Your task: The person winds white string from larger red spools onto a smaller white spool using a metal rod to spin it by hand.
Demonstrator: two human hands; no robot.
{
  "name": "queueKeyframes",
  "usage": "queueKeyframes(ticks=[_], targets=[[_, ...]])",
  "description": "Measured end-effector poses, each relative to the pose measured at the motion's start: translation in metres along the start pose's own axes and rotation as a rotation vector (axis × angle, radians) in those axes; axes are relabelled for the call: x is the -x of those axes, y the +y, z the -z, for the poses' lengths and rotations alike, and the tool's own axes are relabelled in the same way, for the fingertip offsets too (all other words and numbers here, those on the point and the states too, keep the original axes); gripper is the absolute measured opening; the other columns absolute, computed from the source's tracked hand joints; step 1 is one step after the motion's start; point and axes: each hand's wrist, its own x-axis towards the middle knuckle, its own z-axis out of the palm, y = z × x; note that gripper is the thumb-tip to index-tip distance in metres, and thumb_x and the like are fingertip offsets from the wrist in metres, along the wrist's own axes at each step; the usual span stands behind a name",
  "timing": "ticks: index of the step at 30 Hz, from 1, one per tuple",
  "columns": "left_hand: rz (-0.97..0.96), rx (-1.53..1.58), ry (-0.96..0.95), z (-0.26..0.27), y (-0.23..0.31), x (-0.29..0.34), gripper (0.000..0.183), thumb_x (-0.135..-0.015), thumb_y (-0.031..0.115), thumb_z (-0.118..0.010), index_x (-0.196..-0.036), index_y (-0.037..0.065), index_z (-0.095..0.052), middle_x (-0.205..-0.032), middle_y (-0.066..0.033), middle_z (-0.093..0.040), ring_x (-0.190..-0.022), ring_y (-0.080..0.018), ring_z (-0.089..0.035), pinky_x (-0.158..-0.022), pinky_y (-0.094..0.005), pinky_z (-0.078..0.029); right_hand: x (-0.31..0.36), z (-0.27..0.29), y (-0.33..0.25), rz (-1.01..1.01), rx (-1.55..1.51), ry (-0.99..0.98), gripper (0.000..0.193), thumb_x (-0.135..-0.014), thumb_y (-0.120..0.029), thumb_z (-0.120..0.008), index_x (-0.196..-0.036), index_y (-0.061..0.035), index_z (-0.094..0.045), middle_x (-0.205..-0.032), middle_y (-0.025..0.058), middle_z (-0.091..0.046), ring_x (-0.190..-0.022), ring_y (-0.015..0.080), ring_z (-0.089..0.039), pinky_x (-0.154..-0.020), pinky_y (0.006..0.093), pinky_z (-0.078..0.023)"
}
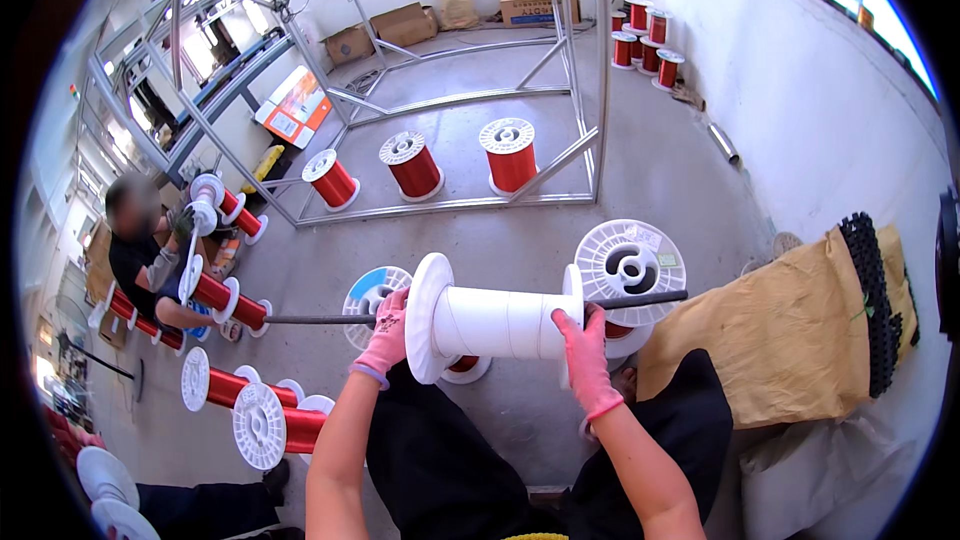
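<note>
I have both pink-gloved hands on the white spool (505, 323), which lies on its side in front of the person's knees, its length running left to right. The left hand (385, 340) is clamped on the left end, fingers curled against the outer face of the big flange; whether it also takes in the dark rod (640, 298), I cannot tell. The right hand (588, 358) grips the right end, thumb on the inner side near the white winding and fingers reaching over the flange.

The rod shows on both sides of the spool and seems to pass through its core, though the bore itself is hidden from me. Its left part runs to a red-wound spool (228, 300) by a co-worker (130, 265) on the far left.

I judge the step in hand to be placing or shifting the white spool along that rod. To my eye, the next move calls for both ends held level and in line with the rod, with even pressure, so the core doesn't bind.

Just beyond the spool, a blue-labelled spool (367, 285) stands to the left and a white-topped spool (590, 258) to the right. Tan sacks (770, 330) lie near on the right, and a metal frame (450, 102) stands farther off.
</note>
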Motion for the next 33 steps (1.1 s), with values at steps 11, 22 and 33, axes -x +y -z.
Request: queueKeyframes(ticks=[11, 22, 33], targets=[[-0.095, 0.173, 0.173, 0.013, -0.005, -0.004, 0.030, -0.073, 0.019, -0.066, -0.101, 0.008, -0.065, -0.137, -0.0061, -0.050, -0.127, -0.0289, -0.044, -0.108, -0.0468, -0.028, 0.011, 0.006, -0.061, 0.048, -0.056, -0.124, 0.061, -0.082, -0.019, -0.071, -0.128, 0.0040, -0.039, -0.117, 0.0139, -0.052, -0.105, 0.0214, -0.053, -0.089, 0.0338, -0.045], [-0.164, -0.014, 0.330, 0.032, -0.004, -0.007, 0.023, -0.074, 0.024, -0.073, -0.084, 0.009, -0.058, -0.089, -0.0064, -0.058, -0.081, -0.0264, -0.062, -0.066, -0.0378, -0.050, 0.008, 0.047, -0.183, 0.251, 0.126, 0.007, 0.064, -0.080, -0.026, -0.074, -0.128, 0.0027, -0.044, -0.113, 0.0153, -0.058, -0.097, 0.0237, -0.061, -0.081, 0.0366, -0.052], [-0.309, -0.203, 0.294, 0.055, -0.015, -0.025, 0.026, -0.078, 0.029, -0.071, -0.080, 0.008, -0.056, -0.089, -0.0086, -0.057, -0.065, -0.0288, -0.063, -0.054, -0.0385, -0.051, -0.055, 0.190, -0.291, 0.393, 0.241, 0.095, 0.046, -0.081, -0.021, -0.075, -0.115, 0.0043, -0.055, -0.095, 0.0105, -0.065, -0.080, 0.0173, -0.064, -0.070, 0.0308, -0.054]])
